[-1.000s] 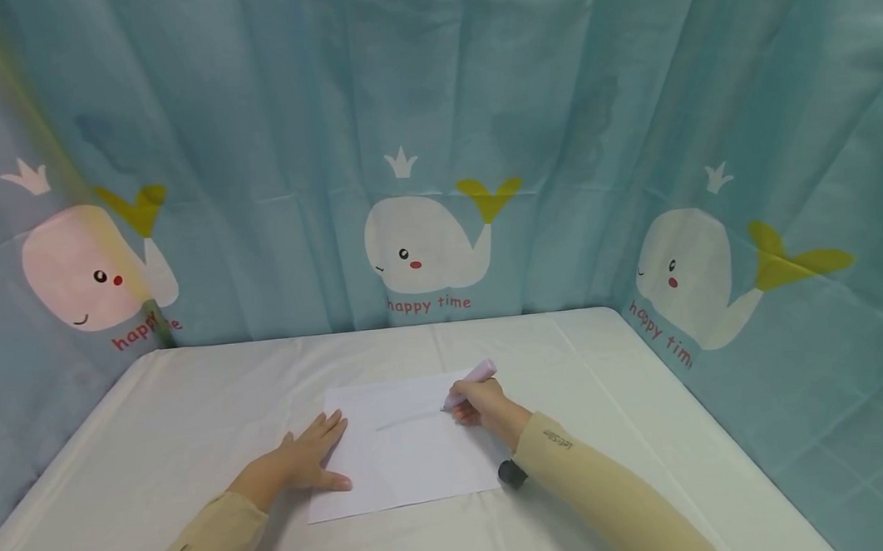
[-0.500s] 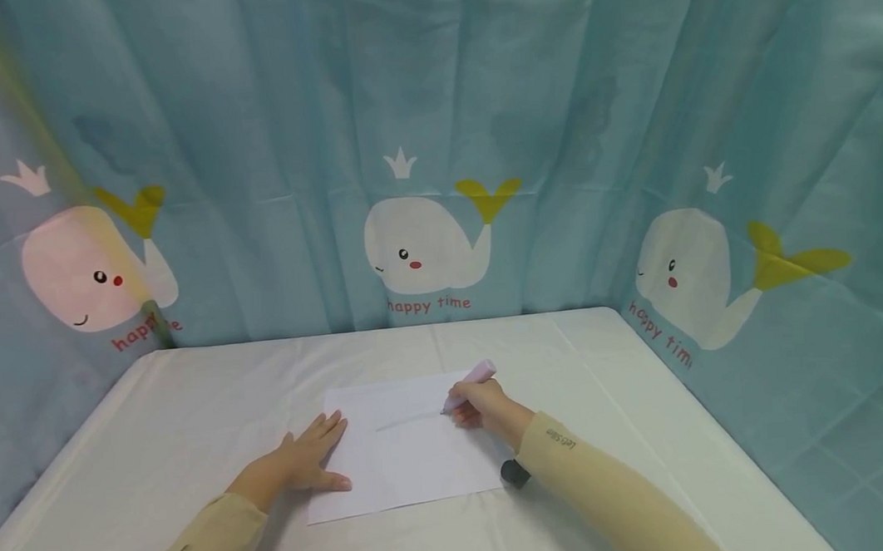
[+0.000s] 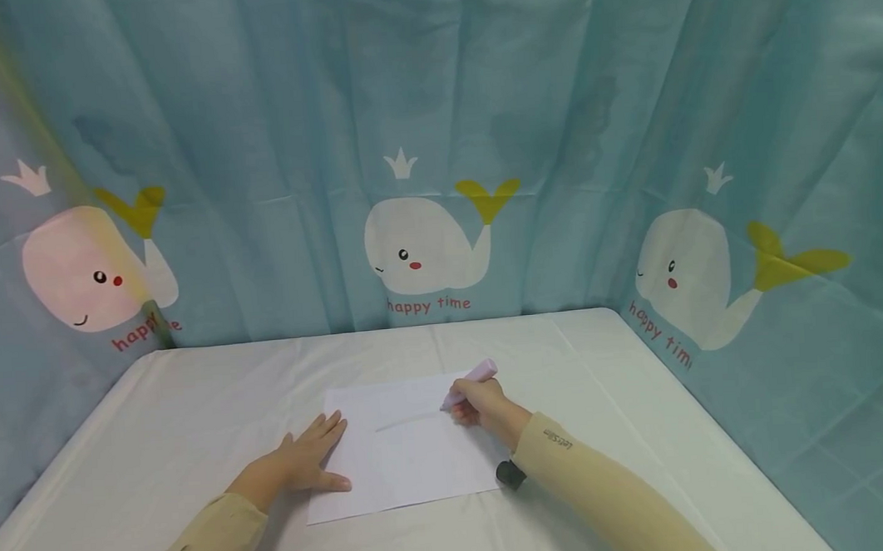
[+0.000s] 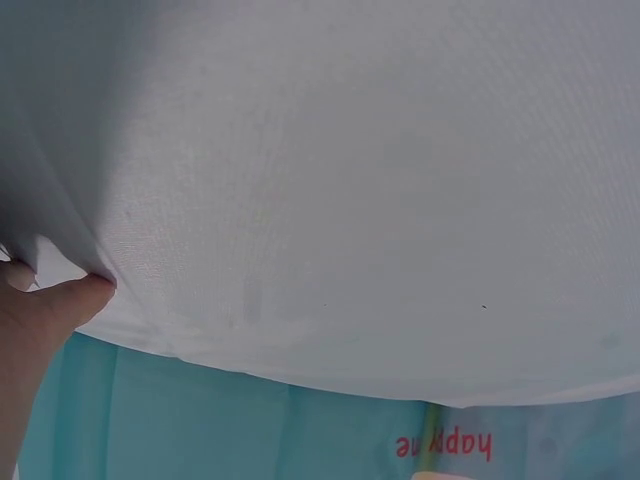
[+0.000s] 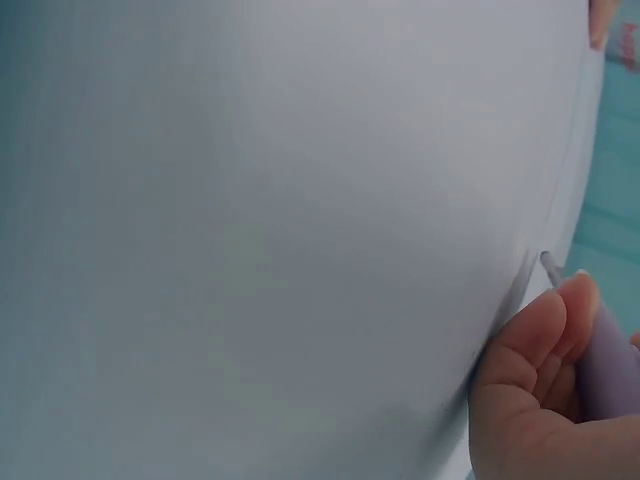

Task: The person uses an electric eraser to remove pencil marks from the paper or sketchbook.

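A white sheet of paper (image 3: 407,469) lies on the table, with one faint grey line (image 3: 407,420) across its upper half. My right hand (image 3: 482,406) pinches a pale purple marker (image 3: 482,371) near its tip, which is at the right end of that line. In the right wrist view the marker (image 5: 610,370) sits between thumb and fingers. My left hand (image 3: 309,459) rests with spread fingers on the paper's left edge. Only its thumb and a fingertip show in the left wrist view, at the far left.
A white cloth covers the table (image 3: 215,395). A small black round object (image 3: 509,474) shows beside my right sleeve, at the paper's lower right corner. A blue-green curtain (image 3: 292,150) with whale prints hangs behind and on both sides.
My right hand and the marker tip shift only slightly, down and back up, near the line's right end. The black object shifts a little with the forearm. My left hand stays put.
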Motion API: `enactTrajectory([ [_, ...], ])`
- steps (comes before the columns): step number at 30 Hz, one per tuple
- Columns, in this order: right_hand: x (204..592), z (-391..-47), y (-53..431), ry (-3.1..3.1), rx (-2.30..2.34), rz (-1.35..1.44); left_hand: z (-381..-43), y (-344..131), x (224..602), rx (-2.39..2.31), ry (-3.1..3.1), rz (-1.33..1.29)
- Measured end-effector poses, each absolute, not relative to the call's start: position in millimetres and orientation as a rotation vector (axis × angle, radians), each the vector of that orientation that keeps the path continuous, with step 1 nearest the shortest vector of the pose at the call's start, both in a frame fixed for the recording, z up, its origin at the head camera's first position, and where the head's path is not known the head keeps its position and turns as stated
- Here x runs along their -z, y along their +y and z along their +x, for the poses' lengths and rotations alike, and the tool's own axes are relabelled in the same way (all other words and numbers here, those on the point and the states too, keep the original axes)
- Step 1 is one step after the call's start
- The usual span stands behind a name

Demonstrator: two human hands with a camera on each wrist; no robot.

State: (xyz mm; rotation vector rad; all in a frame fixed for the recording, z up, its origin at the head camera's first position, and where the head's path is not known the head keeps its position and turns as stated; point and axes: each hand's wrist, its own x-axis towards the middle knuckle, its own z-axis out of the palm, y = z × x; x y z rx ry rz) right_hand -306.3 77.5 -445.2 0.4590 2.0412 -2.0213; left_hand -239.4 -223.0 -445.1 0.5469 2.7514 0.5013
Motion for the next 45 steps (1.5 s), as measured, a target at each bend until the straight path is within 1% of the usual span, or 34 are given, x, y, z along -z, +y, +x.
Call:
enactTrajectory([
  [6,444.2,-304.4,76.5,2.039,1.981,0.415,-240.5,-221.6,444.9,-0.497,2.756,0.534],
  [15,444.7,-304.5,75.6,2.067,1.955,0.431,-240.5,-220.8,444.3,-0.486,2.753,0.534],
  [29,446.1,-302.2,77.6,1.995,2.029,0.398,-240.0,-222.3,443.8,-0.490,2.739,0.538],
  [33,447.4,-301.8,75.9,2.023,1.965,0.381,-239.8,-223.4,446.7,-0.497,2.733,0.539],
  [45,446.5,-304.3,74.2,2.017,1.961,0.407,-239.9,-220.7,444.9,-0.500,2.751,0.533],
])
